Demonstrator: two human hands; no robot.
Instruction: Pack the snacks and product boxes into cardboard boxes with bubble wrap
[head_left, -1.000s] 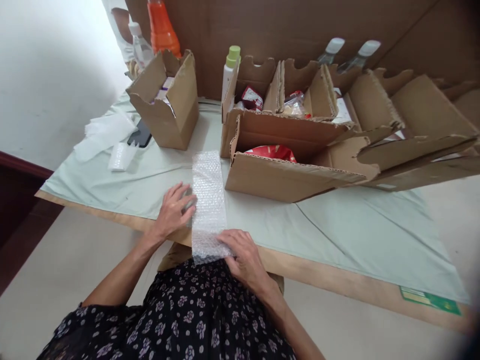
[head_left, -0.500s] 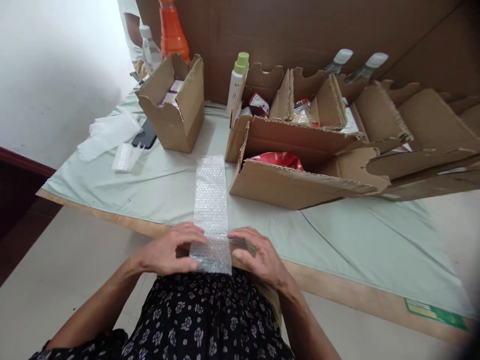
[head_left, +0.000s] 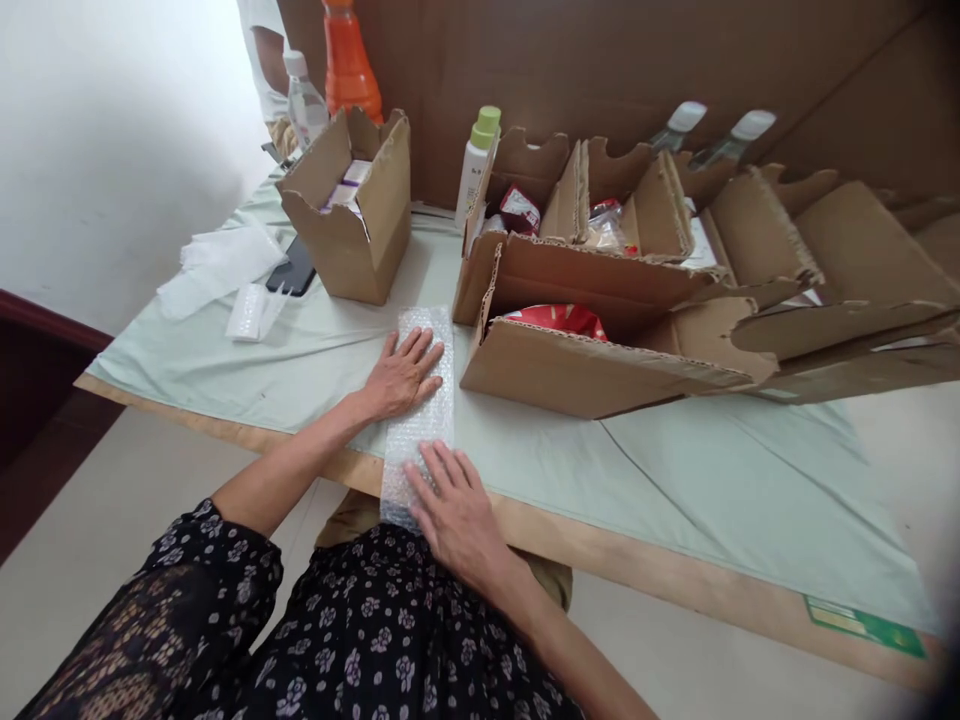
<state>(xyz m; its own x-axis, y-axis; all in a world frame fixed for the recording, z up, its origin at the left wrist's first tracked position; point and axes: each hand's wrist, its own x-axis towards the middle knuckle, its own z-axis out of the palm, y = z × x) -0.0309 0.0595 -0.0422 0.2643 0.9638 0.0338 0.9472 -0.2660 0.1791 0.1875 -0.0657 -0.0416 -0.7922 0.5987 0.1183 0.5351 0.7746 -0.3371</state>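
A strip of clear bubble wrap (head_left: 420, 435) lies lengthwise on the pale green cloth, its near end hanging past the table edge toward my lap. My left hand (head_left: 405, 375) rests flat on the far half of the strip with its fingers spread. Nearer to me, my right hand (head_left: 454, 500) lies palm down on the strip's near part, fingers stretched out and a little apart. Neither hand grips anything.
An open cardboard box (head_left: 352, 235) with small cartons stands beyond the left hand. Divided cardboard bins (head_left: 600, 370) with red packets stand to the right. A phone (head_left: 294, 270), white wrap sheets (head_left: 221, 265), an orange bottle (head_left: 351, 70) and a green-capped bottle (head_left: 474, 165) are around them.
My left hand has moved forward from the strip's near end onto its far half. My right hand has shifted left from beside the strip onto it.
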